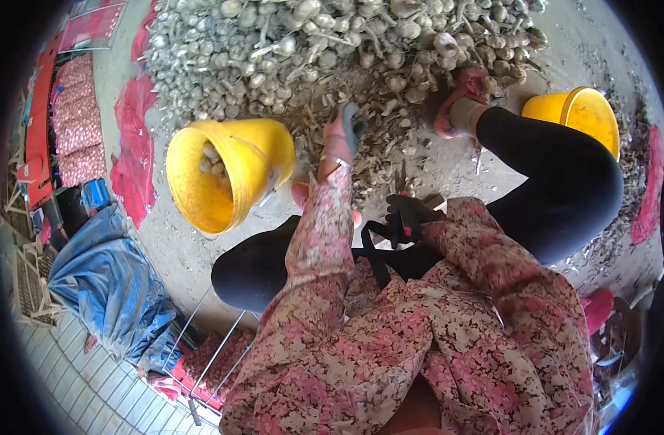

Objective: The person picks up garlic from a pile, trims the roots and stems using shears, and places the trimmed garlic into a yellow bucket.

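One yellow bucket (277, 148) is holding some bulbs (214, 163); another bucket (594, 119) is standing beyond the right leg (564, 192). A garlic heap (332, 51) is covering the floor's (178, 250) far side. Left hand (344, 134) and right hand (412, 216) are hanging half-curled, hold unclear.

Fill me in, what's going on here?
A gloved person faces a heap of garlic. The left hand is by the heap's near edge; the right hand is nearer the body, its grip unclear. A yellow bucket beside the left arm holds some bulbs; a second bucket is beyond the right leg.
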Available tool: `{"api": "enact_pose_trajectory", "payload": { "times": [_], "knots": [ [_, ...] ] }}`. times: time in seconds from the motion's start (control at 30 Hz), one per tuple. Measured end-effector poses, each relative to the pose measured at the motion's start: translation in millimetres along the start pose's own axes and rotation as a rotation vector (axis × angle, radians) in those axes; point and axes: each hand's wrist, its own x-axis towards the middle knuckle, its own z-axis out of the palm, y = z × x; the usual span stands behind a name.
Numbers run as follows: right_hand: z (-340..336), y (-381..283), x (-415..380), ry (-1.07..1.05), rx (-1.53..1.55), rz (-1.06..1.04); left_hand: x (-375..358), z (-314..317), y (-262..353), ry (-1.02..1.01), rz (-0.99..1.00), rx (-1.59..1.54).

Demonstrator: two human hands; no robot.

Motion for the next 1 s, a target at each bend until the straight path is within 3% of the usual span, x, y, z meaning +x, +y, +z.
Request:
{"api": "enact_pose_trajectory", "payload": {
  "times": [0.07,0.13,0.17,0.23,0.3,0.37,0.43,0.5,0.53,0.57,0.6,0.63,0.7,0.77,0.8,0.9,1.0],
  "knots": [
    [-18.2,-2.1,-1.3,-0.093,0.062,-0.075,52.6,28.7,-37.7,-0.025,-0.078,0.114],
    [-13.2,-14.4,-25.2,-0.055,0.204,-0.057,132.2,41.1,-95.6,0.188,-0.16,0.407],
    [-12.2,-21.5,-28.5,-0.049,0.21,-0.06,140.4,57.2,-96.9,0.18,-0.164,0.409],
    [-12.9,-39.8,-31.5,0.001,0.116,-0.273,157.8,87.7,-97.9,0.286,-0.173,1.037],
    [-21.6,-51.8,-22.9,-0.039,0.05,-0.384,175.6,90.7,-119.0,0.3,-0.084,0.889],
    [1.5,-85.4,-60.6,0.12,-0.163,-0.617,161.7,91.8,-100.8,0.183,-0.11,0.978],
    [-2.8,-101.3,-63.2,0.197,-0.294,-0.602,143.3,85.6,-95.8,0.234,-0.107,0.888],
    [-5.2,-105.8,-58.5,0.65,-0.787,-1.065,133.5,59.7,-96.8,-0.173,0.116,0.201],
    [-5.0,-110.5,-60.4,0.587,-0.761,-1.17,108.5,60.1,-72.7,-0.176,-0.023,0.065],
    [-5.3,-116.1,-61.2,0.521,-0.733,-1.274,92.0,53.5,-61.7,-0.162,-0.018,0.074],
    [-9.4,-117.0,-52.0,0.705,-0.907,-1.374,74.3,46.8,-50.7,-0.247,0.041,0.002],
    [-9.9,-119.3,-50.4,0.687,-0.903,-1.373,55.4,38.4,-41.9,-0.332,0.1,-0.069],
    [-5.8,-124.5,-59.6,0.804,-1.238,-1.385,-0.4,40.3,-9.9,-0.366,0.065,-0.115],
    [0.4,-119.4,-67.3,0.809,-1.343,-1.361,-36.1,39.4,5.9,-0.416,0.284,0.208],
    [1.3,-116.1,-66.5,0.777,-1.378,-1.335,-43.9,33.3,7.7,-0.359,0.486,0.513],
    [5.1,-103.6,-74.3,0.691,-1.483,-1.282,-56.2,16.4,0.4,-0.241,0.558,0.771],
    [2.0,-92.5,-77.7,0.602,-1.576,-1.225,-74.5,7.9,-7.6,-0.235,0.505,0.729]
  ]
}}
